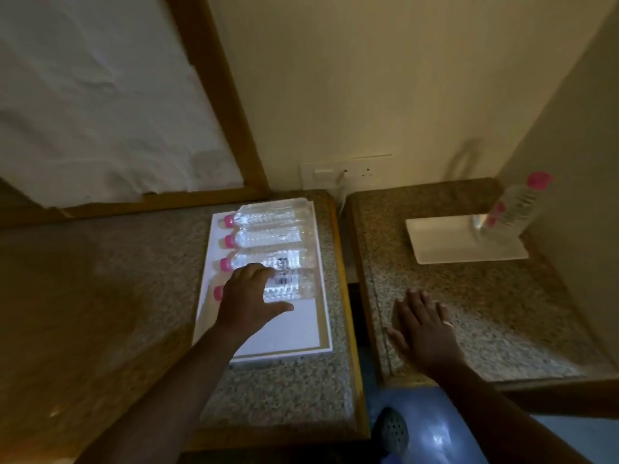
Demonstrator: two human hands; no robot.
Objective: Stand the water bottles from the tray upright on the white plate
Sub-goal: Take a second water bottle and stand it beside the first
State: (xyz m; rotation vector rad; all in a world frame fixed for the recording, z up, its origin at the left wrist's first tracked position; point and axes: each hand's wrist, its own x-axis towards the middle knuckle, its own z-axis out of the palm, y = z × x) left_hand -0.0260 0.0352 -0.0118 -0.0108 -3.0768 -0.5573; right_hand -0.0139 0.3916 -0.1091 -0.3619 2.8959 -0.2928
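Note:
Several clear water bottles with pink caps lie on their sides in a row on the white tray (298,333), caps pointing left. My left hand (249,294) is spread over the nearest bottle (294,286), fingers apart, thumb out toward the right; whether it touches the bottle is unclear. It hides most of that bottle's neck. On the right counter, the white plate (445,242) carries one bottle (514,204) standing upright at its far right corner. My right hand (423,324) lies flat and spread on the right counter, holding nothing.
Two speckled stone counters are separated by a narrow gap (348,262). A wall socket (345,172) sits behind the gap. A wood-framed panel (234,112) rises at the back left. Walls close in the plate's corner. Blue floor and a grey sandal (390,430) show below.

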